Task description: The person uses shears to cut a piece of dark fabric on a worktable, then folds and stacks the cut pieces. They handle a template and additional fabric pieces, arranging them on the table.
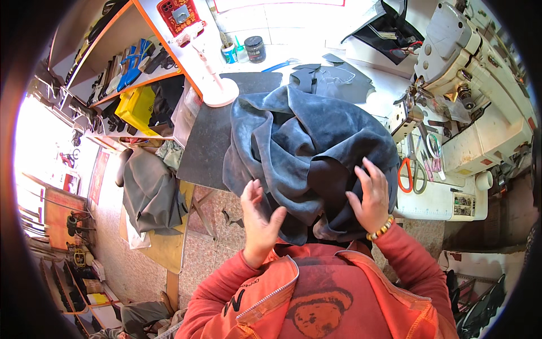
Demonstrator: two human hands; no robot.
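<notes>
A large, crumpled sheet of dark blue-grey material (288, 150), suede-like and probably leather, lies heaped before me in loose folds, hanging over the table's near edge. My left hand (259, 223) is at its near left side, thumb and fingers apart and gripping nothing. On the right, my right hand (371, 195) spreads its fingers over a darker, smoother part of the sheet; whether it presses on it I cannot tell. A beaded bracelet (381, 228) circles my right wrist.
A white sewing machine (480, 96) stands at the right, with orange-handled scissors (405, 172) beside it. Cut dark pieces (333, 82), a black jar (255, 50) and a pink phone stand (217, 90) are behind the sheet. Grey material (152, 192) drapes at the left, near shelves (113, 62).
</notes>
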